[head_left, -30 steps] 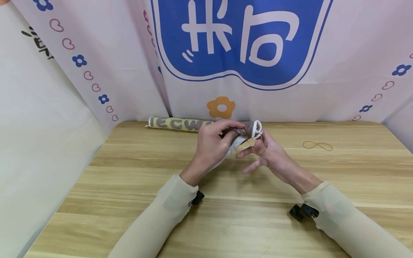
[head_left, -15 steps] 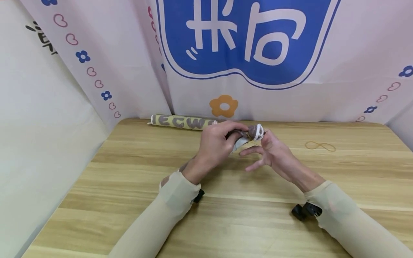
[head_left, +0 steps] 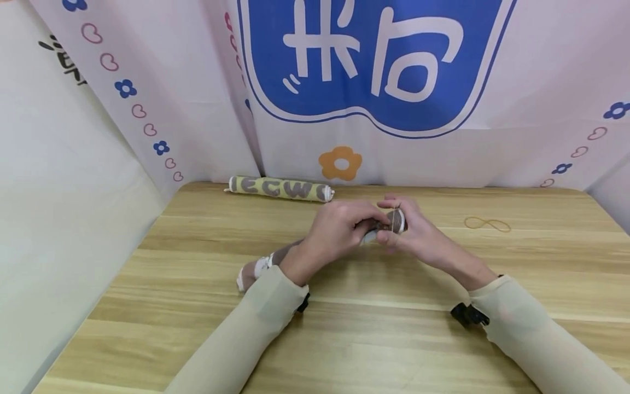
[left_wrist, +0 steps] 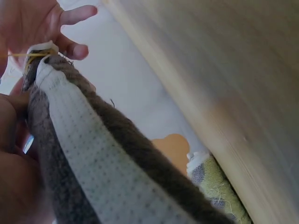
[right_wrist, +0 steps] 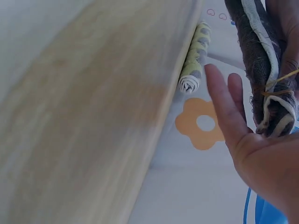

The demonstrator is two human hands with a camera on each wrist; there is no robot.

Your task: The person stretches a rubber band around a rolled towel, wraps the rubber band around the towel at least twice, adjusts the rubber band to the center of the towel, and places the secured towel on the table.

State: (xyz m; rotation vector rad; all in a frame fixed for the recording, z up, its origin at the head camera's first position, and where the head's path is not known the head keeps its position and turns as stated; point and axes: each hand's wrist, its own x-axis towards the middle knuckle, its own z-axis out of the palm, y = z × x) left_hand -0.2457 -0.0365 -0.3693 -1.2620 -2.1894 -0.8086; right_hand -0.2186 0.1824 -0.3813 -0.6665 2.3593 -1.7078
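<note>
A rolled towel (head_left: 286, 253), grey-brown with a white edge, slants over the table with its near end by the left sleeve. My left hand (head_left: 334, 227) grips it close to the far end. At that end my right hand (head_left: 425, 238) holds a thin yellow rubber band (right_wrist: 279, 92), stretched between thumb and fingers and looped round the roll. In the right wrist view, two fingers (right_wrist: 224, 107) of this hand stick out straight. The white edge (left_wrist: 93, 135) runs along the towel in the left wrist view. My left palm is hidden.
Against the back curtain lies a second rolled towel (head_left: 280, 187), yellow with grey letters. A loose rubber band (head_left: 486, 221), twisted into a figure eight, lies on the wooden table (head_left: 374, 350) to the right. Black wrist devices (head_left: 470, 315) sit at the cuffs.
The towel's far end has come down and nearer, and its near end now shows beside the left sleeve. My right fingers have closed in round the far end, spreading the band across it.
</note>
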